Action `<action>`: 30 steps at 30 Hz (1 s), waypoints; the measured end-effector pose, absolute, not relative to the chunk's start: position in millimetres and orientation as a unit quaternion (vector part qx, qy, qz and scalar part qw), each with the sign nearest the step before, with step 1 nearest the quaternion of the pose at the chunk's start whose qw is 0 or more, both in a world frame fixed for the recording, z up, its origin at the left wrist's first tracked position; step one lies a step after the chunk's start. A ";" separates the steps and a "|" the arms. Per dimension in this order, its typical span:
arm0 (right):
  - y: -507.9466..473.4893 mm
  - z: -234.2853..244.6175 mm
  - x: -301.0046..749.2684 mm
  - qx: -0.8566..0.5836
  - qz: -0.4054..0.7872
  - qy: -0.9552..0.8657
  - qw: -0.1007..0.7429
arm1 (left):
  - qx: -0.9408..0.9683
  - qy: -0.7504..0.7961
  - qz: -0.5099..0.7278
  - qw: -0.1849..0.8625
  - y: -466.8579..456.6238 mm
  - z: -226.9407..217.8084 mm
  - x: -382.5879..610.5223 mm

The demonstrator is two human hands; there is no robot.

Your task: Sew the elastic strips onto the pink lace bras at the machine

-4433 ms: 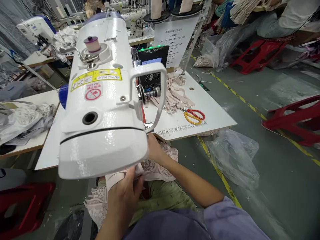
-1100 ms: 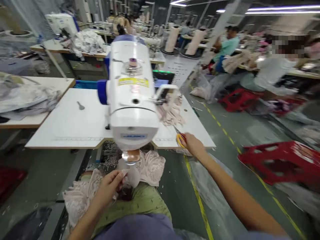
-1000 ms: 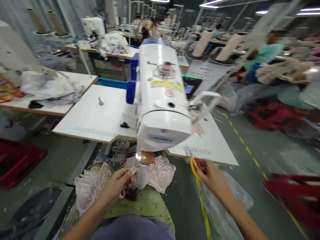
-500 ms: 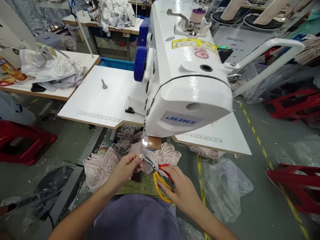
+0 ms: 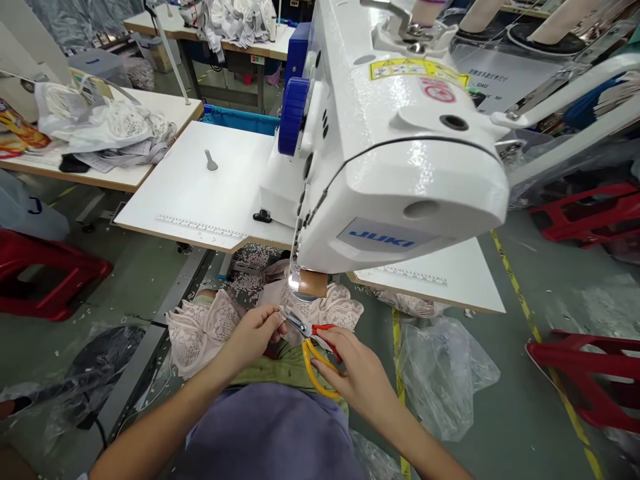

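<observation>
Below the head of a white sewing machine (image 5: 390,160), my left hand (image 5: 253,331) pinches an edge of pale pink lace fabric (image 5: 200,330) that lies over my lap. My right hand (image 5: 357,373) grips red-and-yellow scissors (image 5: 313,347) by the handles. Their blades point left and meet the fabric right at my left fingertips. More of the lace hangs under the machine's needle end, beside a brown taped part (image 5: 313,283).
The white sewing table (image 5: 200,193) carries a small grey tool (image 5: 211,160). A table to the left (image 5: 115,177) holds a pile of white lace. Red plastic stools (image 5: 590,377) and clear plastic bags (image 5: 445,373) sit on the floor to the right, along a yellow floor line.
My right hand took the scissors from the table on the right and brought them to the fabric held by my left hand. The camera swung and closed in on the machine.
</observation>
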State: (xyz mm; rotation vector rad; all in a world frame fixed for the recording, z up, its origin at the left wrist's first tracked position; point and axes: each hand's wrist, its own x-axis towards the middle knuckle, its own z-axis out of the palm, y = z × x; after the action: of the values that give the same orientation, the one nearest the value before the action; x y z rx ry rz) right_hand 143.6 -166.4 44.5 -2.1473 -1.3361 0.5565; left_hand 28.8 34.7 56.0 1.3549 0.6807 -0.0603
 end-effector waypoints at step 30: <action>-149.9 47.9 139.9 -0.793 0.340 -0.396 0.315 | 0.637 0.320 0.052 0.699 40.4 43.6 19.4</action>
State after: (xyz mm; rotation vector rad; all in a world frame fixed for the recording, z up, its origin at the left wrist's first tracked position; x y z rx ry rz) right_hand 139.9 -149.9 47.9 -2.0883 -1.0434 0.8964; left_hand 19.4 40.4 43.6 1.4206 0.7131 0.1167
